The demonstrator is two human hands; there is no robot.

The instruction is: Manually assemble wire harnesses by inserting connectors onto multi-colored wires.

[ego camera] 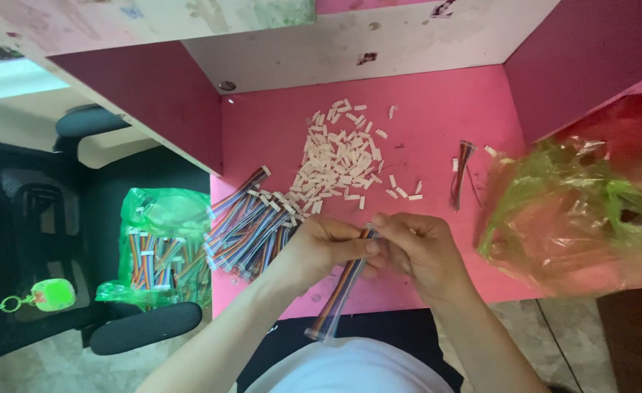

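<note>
Held cable: a multicoloured ribbon cable (pixel 344 280) is pinched between both hands over the near edge of the pink surface (pixel 437 109); its lower end hangs past that edge toward the person's lap.
Left hand: the left hand (pixel 325 244) has its fingers closed round the cable's upper part, thumb pressed on top.
Right hand: the right hand (pixel 419 247) meets it at the cable's top end, fingers curled shut on the tip; whether a connector sits between them cannot be told.
Cable pile: a heap of like ribbon cables (pixel 252 225) lies just beside the left hand, at the left edge of the surface, several with white ends showing.
Connector heap: loose white connector housings (pixel 339 156) are scattered at the middle of the surface, toward the far edge.
Single cable: one thin cable (pixel 461 175) lies apart, right of the heap.
Bags: a green bag of cables (pixel 162 251) rests off the left edge on a black chair (pixel 44 218); a crumpled green plastic bag (pixel 576 211) covers the right edge.
Progress: judging by the many housings and cables lying loose, much work looks left; how many are finished cannot be told.
</note>
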